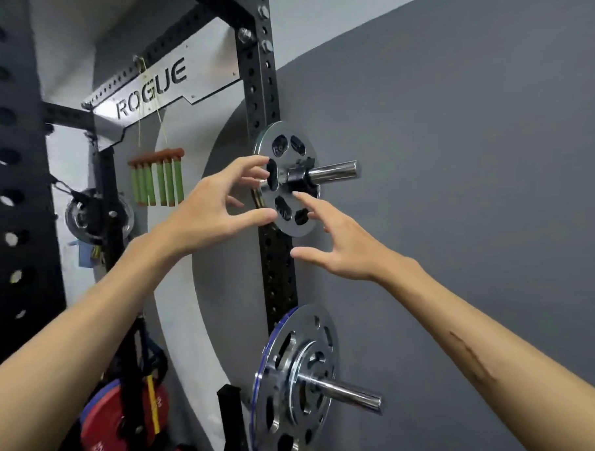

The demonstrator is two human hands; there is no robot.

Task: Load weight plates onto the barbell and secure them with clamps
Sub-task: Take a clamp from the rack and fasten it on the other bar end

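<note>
Plates hang on two chrome storage pegs bolted to the black rack upright [266,100], and we are reaching for the upper one. The small silver plate [289,181] sits flat against the upright on the upper peg [334,172], which juts out to our right and slightly toward us. A black clamp [299,177] rides the peg just outside the plate, touching its face as far as we can tell.

Our left hand [217,208] comes in from the plate's left edge, fingers spread wide, with the fingertips [268,214] at or just touching the rim; nothing is held. Our right hand [341,237] is open too, index finger stretched toward the lower side of the clamp, thumb hanging below, empty. The left hand looks nearer to the plate; the right is nearer to the clamp.

What the coming move turns on, we judge, is the peg's long axis: plate and clamp can only leave by sliding along it, outward to the right, away from the upright. So the clamp likely has to come off first, toward the peg's free end, before the plate can follow.

Below, a larger silver plate [296,385] with a blue rim sits on the lower peg [347,392], and red plates [104,431] rest low at left. No barbell shows here.
</note>
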